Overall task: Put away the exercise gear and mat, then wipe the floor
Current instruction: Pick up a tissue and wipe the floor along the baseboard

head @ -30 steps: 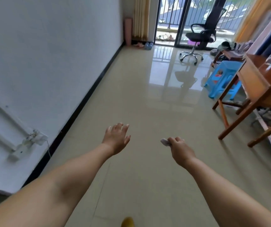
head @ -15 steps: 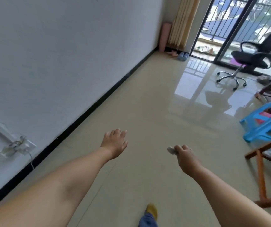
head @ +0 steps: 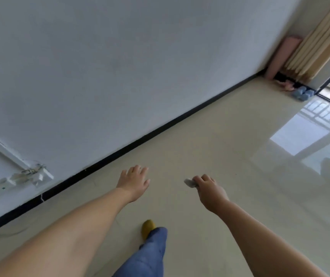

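Both my arms reach forward over the beige tiled floor (head: 230,140). My left hand (head: 134,180) is open, palm down, fingers slightly apart, holding nothing. My right hand (head: 208,188) is closed around a small crumpled white-grey wipe (head: 190,182) that sticks out past my fingers to the left. A pink rolled mat (head: 282,56) stands upright in the far corner, against the wall beside the curtain. No other exercise gear shows.
A white wall (head: 120,66) with a black skirting (head: 160,128) runs along the left. A loose socket and cable trunking (head: 26,174) hang low on it. Pale blue slippers (head: 302,93) and pink slippers (head: 286,85) lie by the beige curtain (head: 315,43). My foot in a yellow slipper (head: 148,227) steps forward.
My view has swung left toward the wall; the desk, blue stool and office chair have left the frame. My leg has stepped forward. Both hands keep their pose.
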{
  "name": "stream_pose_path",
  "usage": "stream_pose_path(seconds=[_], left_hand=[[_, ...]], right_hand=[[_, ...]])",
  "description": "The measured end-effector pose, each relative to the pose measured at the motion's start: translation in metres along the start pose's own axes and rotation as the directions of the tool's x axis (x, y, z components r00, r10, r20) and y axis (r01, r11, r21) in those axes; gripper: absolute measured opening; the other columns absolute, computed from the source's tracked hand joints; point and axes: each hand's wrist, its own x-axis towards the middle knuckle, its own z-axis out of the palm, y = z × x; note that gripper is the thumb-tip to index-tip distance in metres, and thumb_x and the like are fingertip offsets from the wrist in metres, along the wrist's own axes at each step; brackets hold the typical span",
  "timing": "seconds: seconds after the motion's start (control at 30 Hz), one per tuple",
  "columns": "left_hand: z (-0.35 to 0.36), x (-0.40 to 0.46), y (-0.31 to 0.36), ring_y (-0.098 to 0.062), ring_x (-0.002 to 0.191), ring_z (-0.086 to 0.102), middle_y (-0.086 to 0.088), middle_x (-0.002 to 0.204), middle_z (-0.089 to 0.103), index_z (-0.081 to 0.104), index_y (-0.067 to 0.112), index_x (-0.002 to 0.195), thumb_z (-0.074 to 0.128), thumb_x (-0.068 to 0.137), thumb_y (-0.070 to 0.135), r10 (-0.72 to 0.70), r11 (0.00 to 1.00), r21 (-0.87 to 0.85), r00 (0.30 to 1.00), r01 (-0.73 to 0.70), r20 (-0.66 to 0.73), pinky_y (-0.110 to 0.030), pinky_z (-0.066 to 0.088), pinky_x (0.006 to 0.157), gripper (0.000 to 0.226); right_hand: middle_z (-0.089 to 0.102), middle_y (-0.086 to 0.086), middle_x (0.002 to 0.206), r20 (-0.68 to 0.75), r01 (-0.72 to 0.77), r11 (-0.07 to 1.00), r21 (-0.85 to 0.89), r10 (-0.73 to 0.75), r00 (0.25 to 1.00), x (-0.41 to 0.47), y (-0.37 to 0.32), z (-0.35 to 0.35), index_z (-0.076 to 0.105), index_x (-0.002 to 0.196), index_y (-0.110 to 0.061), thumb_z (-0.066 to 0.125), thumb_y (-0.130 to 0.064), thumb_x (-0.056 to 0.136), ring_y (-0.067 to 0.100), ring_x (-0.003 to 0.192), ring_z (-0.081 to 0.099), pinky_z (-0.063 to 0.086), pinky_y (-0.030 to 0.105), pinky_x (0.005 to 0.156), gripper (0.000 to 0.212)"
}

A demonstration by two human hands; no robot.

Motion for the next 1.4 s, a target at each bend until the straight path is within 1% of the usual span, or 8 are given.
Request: stream_pose_path(seconds=[0.3,0.5,0.6,0.77,1.07,1.23,1.33,1.4], left_hand=[[-0.065,0.154,-0.016,-0.027,0.131,0.036,-0.009,0.145,0.034,0.023,0.015,0.147,0.028,0.099,0.04,-0.092,0.993,-0.074,0.995,0.094,0.031,-0.04,0.034,0.105,0.054],[-0.02,0.246,-0.036,-0.028,0.131,0.035,-0.01,0.145,0.034,0.024,0.015,0.146,0.03,0.099,0.039,-0.321,0.926,-0.172,0.94,0.337,0.114,-0.04,0.035,0.102,0.053],[0.031,0.296,-0.04,-0.027,0.132,0.035,-0.01,0.146,0.033,0.024,0.015,0.146,0.03,0.099,0.038,-0.439,0.852,-0.221,0.877,0.475,0.194,-0.039,0.035,0.103,0.052],[0.145,0.387,-0.045,-0.025,0.137,0.029,-0.008,0.152,0.025,0.017,0.018,0.15,0.027,0.102,0.036,-0.488,0.755,-0.319,0.816,0.573,0.311,-0.038,0.03,0.11,0.052],[0.406,0.544,-0.09,-0.028,0.13,0.038,-0.01,0.144,0.035,0.025,0.016,0.145,0.032,0.1,0.037,-0.577,0.717,-0.295,0.775,0.632,0.258,-0.039,0.034,0.102,0.051],[0.511,0.61,-0.126,-0.023,0.143,0.017,-0.008,0.156,0.018,0.02,0.02,0.149,0.031,0.099,0.039,-0.627,0.72,-0.279,0.768,0.636,0.133,-0.045,0.015,0.114,0.054],[0.555,0.62,-0.13,-0.023,0.147,-0.005,-0.008,0.16,-0.002,0.001,0.023,0.151,0.011,0.094,0.048,-0.611,0.738,-0.291,0.786,0.609,0.095,-0.051,-0.003,0.114,0.063],[0.569,0.621,-0.132,-0.021,0.144,-0.016,-0.008,0.159,-0.006,-0.01,0.024,0.144,-0.003,0.084,0.053,-0.611,0.744,-0.299,0.789,0.598,0.059,-0.051,-0.011,0.112,0.068]], right_hand=[[0.051,0.008,0.12,0.125,0.003,0.999,0.04,-0.008,0.992,0.2,0.035,-0.054,0.046,0.126,-0.019,0.034,-0.022,0.101,0.03,0.108,0.051,0.038,0.03,0.069,0.028],[0.051,0.01,0.116,0.304,0.095,0.987,0.132,-0.131,0.944,0.359,0.048,-0.02,0.048,0.124,-0.017,0.035,-0.024,0.101,0.03,0.101,0.054,0.045,0.034,0.075,0.027],[0.054,0.014,0.11,0.386,0.07,0.969,0.237,-0.16,0.909,0.438,0.051,0.025,0.052,0.117,-0.012,0.04,-0.02,0.098,0.032,0.091,0.056,0.044,0.034,0.074,0.023],[0.057,0.012,0.099,0.446,0.079,0.95,0.302,-0.214,0.869,0.549,0.061,0.127,0.054,0.11,-0.011,0.04,-0.016,0.096,0.025,0.078,0.052,0.035,0.027,0.067,0.02],[0.06,0.017,0.106,0.45,0.126,0.971,0.202,-0.206,0.869,0.702,0.108,0.384,0.053,0.112,-0.011,0.039,-0.017,0.097,0.027,0.081,0.053,0.035,0.028,0.066,0.022],[0.049,0.01,0.125,0.201,0.353,0.925,0.14,-0.376,0.905,0.756,0.098,0.484,0.05,0.125,-0.017,0.036,-0.016,0.099,0.028,0.108,0.047,0.047,0.04,0.083,0.029],[0.025,0.006,0.152,0.286,0.637,0.771,0.005,-0.611,0.738,0.774,0.101,0.518,0.025,0.146,-0.023,0.036,-0.023,0.1,0.028,0.138,0.027,0.037,0.043,0.104,0.048],[-0.006,0.003,0.16,0.41,0.755,0.649,-0.098,-0.665,0.624,0.775,0.108,0.537,0.0,0.152,-0.027,0.027,-0.039,0.1,0.022,0.147,-0.009,0.015,0.048,0.116,0.059]])
